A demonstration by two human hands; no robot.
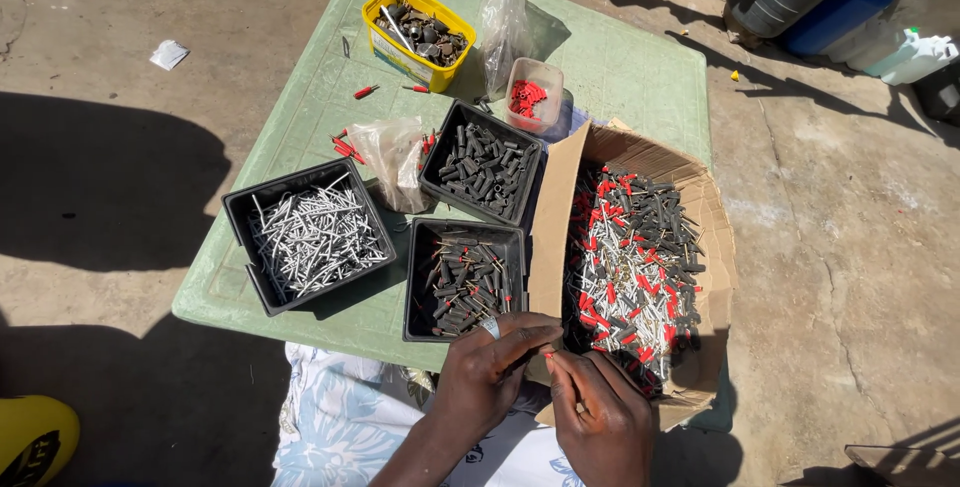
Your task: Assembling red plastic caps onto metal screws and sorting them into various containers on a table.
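Note:
My left hand [488,372] and my right hand [600,412] meet at the near edge of the green table [640,77], fingertips together on a small thin piece with a red tip. A ring shows on each hand. Just beyond them is a cardboard box [553,209] holding a mix of red caps, black sleeves and silver pins. Left of it, a black tray [417,282] holds assembled dark pieces.
Another black tray [243,217] holds silver pins; a third [447,139] holds black sleeves. A yellow tub [398,50] of metal parts, a small clear tub [545,75] of red caps and plastic bags [390,152] sit further back. Blue and white containers [850,12] stand on the concrete at upper right.

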